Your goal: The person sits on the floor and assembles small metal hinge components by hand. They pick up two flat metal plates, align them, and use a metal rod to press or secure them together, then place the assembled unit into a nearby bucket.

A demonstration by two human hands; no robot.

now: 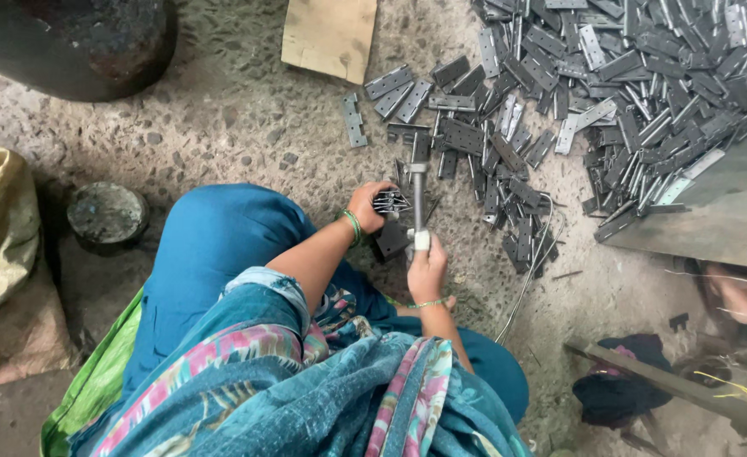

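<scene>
A: What is gripped by the left hand (366,206)?

B: A small stack of grey metal hinges (390,201) is clasped in its fingers, just above a dark block (390,239) set on the concrete floor (221,118).

A: And by the right hand (427,269)?

B: A hammer (418,199) is grasped by the handle, fingers clenched round it, its head held upright just right of the stack.

A: What is seen further off?

B: A large heap of loose hinges (627,76) is spread over the far right of the floor. A cardboard piece (329,35) is laid at the far edge, and a round metal weight (107,216) is seen at the left.
</scene>
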